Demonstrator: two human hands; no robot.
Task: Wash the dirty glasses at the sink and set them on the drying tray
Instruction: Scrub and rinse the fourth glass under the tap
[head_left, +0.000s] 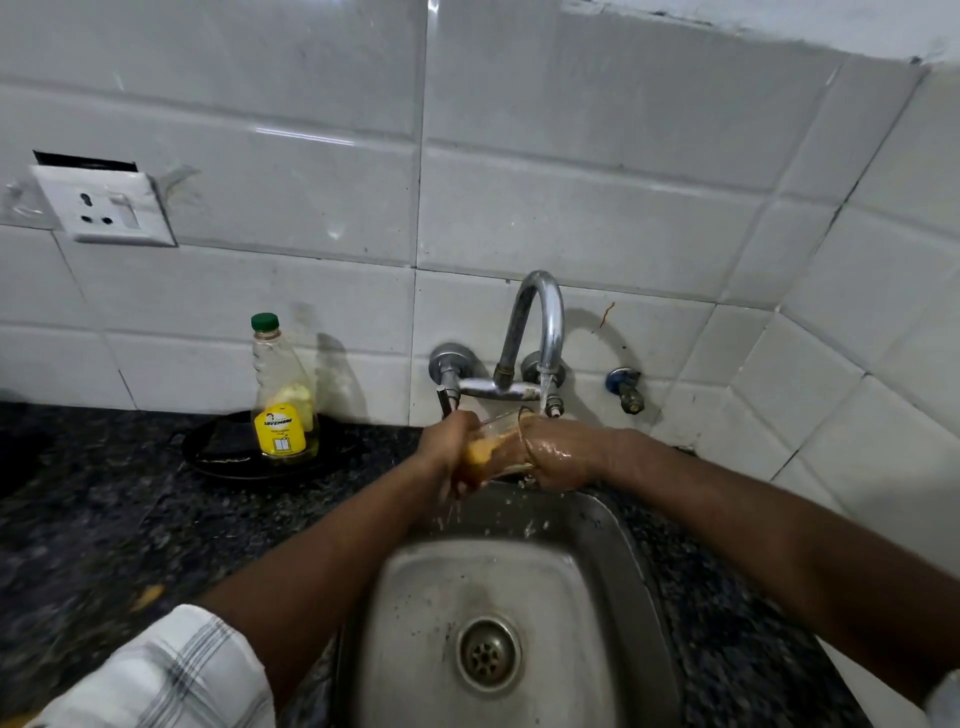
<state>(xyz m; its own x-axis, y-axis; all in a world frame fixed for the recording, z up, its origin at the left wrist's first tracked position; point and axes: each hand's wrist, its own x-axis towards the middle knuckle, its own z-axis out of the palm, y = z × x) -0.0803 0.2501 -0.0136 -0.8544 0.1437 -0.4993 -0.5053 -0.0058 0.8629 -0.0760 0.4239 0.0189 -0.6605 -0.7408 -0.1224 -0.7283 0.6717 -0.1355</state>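
Observation:
A clear drinking glass (501, 441) is held tilted over the back edge of the steel sink (597, 566), under the water running from the curved tap (540, 317). My right hand (558, 454) grips the glass from the right and is wet. My left hand (449, 447) presses a yellow sponge (475, 452) against the left side of the glass. Water drips from both hands into the basin. No drying tray is in view.
A dish-soap bottle (283, 395) with a green cap stands on a black plate (208, 457) left of the tap, with a dark scrub pad (228, 441) beside it. A wall socket (104, 208) is at upper left. A small blue valve (626, 387) sticks out right of the tap.

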